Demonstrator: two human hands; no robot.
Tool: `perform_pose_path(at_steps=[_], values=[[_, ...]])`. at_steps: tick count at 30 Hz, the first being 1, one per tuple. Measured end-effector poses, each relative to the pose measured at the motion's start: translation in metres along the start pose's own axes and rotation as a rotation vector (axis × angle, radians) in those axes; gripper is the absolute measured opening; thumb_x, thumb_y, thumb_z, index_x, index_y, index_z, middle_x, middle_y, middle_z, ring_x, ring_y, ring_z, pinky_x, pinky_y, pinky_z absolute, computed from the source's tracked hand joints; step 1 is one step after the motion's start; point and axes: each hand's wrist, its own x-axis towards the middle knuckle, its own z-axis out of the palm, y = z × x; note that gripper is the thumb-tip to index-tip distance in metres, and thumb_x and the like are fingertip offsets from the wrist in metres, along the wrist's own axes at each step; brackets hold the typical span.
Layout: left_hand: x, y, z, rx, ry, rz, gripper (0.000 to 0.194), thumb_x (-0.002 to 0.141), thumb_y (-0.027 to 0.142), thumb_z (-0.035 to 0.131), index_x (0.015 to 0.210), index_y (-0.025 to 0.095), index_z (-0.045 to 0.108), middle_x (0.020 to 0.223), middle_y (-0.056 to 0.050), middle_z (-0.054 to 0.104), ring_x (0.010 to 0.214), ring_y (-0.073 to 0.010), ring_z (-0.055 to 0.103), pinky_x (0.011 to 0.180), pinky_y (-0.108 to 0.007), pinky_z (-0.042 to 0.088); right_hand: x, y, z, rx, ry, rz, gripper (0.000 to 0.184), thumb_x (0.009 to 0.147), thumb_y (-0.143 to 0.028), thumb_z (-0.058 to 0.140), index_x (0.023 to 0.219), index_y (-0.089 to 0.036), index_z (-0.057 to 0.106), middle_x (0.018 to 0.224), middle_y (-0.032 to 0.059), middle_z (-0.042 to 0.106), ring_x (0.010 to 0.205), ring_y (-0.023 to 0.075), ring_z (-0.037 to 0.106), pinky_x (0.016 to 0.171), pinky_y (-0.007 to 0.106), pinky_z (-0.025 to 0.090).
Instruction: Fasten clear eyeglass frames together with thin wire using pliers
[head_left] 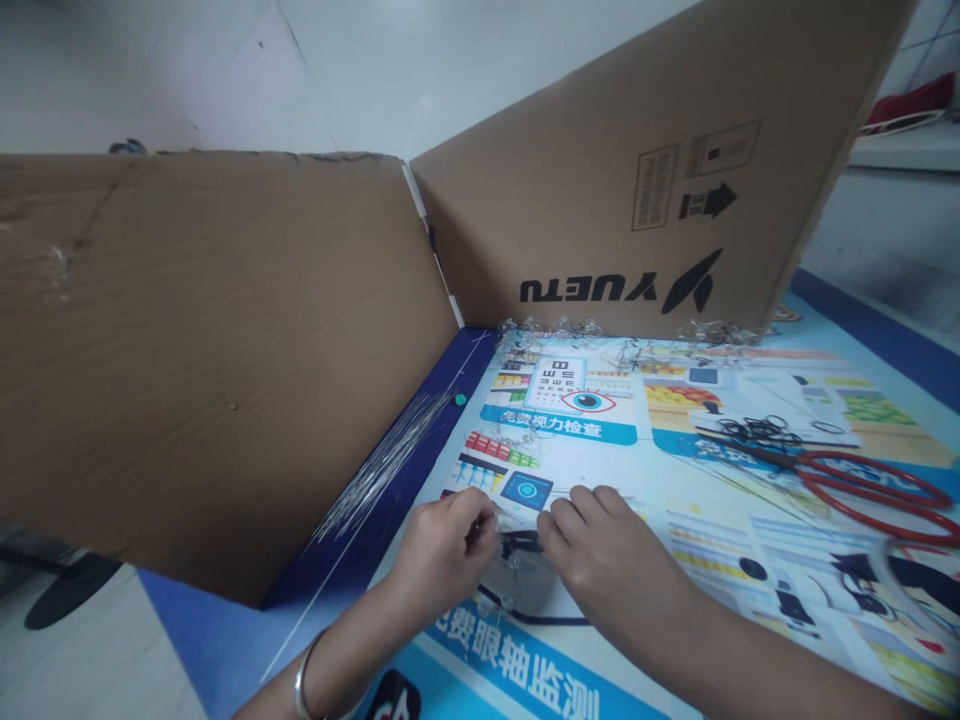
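My left hand (448,540), with a silver bangle (301,682) at the wrist, is closed, its fingertips curled toward the middle. Facing it a short gap away, my right hand (600,552) is closed too, fingers bent and pressed together. Whatever is pinched in either hand is too small or hidden to name. Small clear plastic pieces (504,590) lie between and below the hands on the printed sheet (637,480). To the right rest scissors with red handles (874,487) and a heap of thin black loops (761,431).
Two upright cardboard panels (225,350) wall off the table's left and back. Along the left panel lies a bundle of thin pale strands (390,460), with a small green bit (460,399) near its far end. More clear pieces (559,328) line the back panel's foot.
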Motion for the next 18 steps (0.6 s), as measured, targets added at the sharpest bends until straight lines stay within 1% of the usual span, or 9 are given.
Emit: perform_pose_path(at_steps=[4,8,13,18], values=[[0.0006,0.0014,-0.0012,-0.001,0.012,-0.016,0.01,0.074,0.01,0.045,0.07,0.017,0.051,0.054,0.004,0.05,0.046,-0.0071,0.042,0.046,-0.017,0.033,0.0031,-0.0018,-0.001,-0.003,0.013,-0.011,0.006,0.073,-0.012,0.058,0.078,-0.015,0.061,0.069,0.0041,0.055,0.065,0.0197,0.044,0.062,0.035,0.027],[0.0009,0.0009,-0.0013,-0.012,0.014,-0.044,0.01,0.073,0.009,0.046,0.07,0.017,0.051,0.054,0.004,0.05,0.045,-0.0068,0.041,0.046,-0.017,0.033,0.0059,-0.0051,-0.0004,-0.041,0.016,-0.027,0.008,0.075,-0.01,0.054,0.079,-0.014,0.06,0.07,0.005,0.054,0.065,0.0199,0.045,0.063,0.036,0.027],[0.0012,0.0023,-0.0031,-0.039,-0.014,-0.115,0.009,0.073,0.01,0.047,0.069,0.017,0.051,0.053,0.005,0.049,0.045,-0.0064,0.042,0.046,-0.016,0.034,0.0072,-0.0093,0.0003,-0.079,-0.002,-0.049,0.009,0.073,-0.01,0.053,0.077,-0.014,0.061,0.068,0.0054,0.053,0.064,0.0211,0.045,0.062,0.037,0.028],[0.0007,0.0017,-0.0019,-0.06,-0.015,-0.152,0.008,0.073,0.01,0.048,0.07,0.017,0.051,0.053,0.005,0.05,0.046,-0.0065,0.044,0.047,-0.016,0.035,0.0076,-0.01,0.0005,-0.096,-0.002,-0.056,0.008,0.072,-0.012,0.055,0.077,-0.013,0.061,0.067,0.0053,0.052,0.064,0.0211,0.044,0.061,0.037,0.028]])
